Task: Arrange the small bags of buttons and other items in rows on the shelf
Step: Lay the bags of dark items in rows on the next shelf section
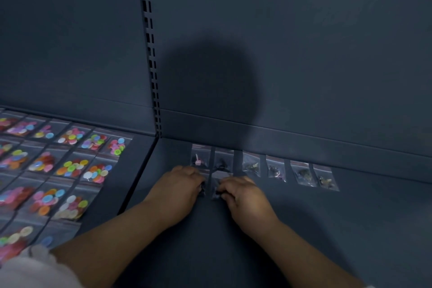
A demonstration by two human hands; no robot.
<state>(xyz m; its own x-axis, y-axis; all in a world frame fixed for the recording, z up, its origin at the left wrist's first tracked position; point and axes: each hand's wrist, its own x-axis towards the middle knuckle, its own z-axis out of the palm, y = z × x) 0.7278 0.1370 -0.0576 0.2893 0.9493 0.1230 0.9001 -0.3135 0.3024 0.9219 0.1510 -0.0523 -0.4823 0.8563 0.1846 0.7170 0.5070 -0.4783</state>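
1. Head view, lower half: a dark grey shelf runs across the frame, split into two bays by a seam that starts at the foot of a slotted post.
2. Left bay: button bags lie flat in tidy rows from the left edge almost to the seam, each clear bag filled with bright buttons in pink, orange, green, blue and white.
3. Right bay, along the back: a back row of six small clear bags with dark contents sits side by side, with narrow gaps between them. It runs from just right of centre towards the right of the frame.
4. Centre of the frame: both forearms reach in from the bottom edge and the hands meet just in front of the back row's two leftmost bags.
5. The right hand has its fingers curled and pinches the lower end of the near bag, which lies on the shelf between the hands.
6. The left hand curls its fingers down over a left bag that it mostly hides. Whether it pinches or only presses, I cannot tell.
7. Upper half: a plain grey back panel carries a round shadow just above the hands.
8. Lower left corner: a pale sleeve covers the left arm.
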